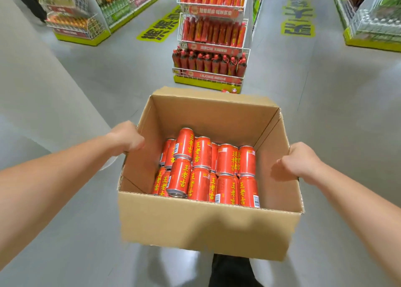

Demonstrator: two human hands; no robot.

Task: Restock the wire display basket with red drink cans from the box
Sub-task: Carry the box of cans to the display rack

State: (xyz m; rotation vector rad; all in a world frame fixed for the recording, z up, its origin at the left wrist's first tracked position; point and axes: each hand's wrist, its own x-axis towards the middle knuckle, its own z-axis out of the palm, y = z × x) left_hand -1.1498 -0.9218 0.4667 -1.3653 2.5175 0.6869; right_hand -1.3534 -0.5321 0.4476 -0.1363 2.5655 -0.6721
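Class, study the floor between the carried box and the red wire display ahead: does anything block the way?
Nothing visible blocks it. Bare grey floor shows between the box and the wire display; two small red items sit at its base.
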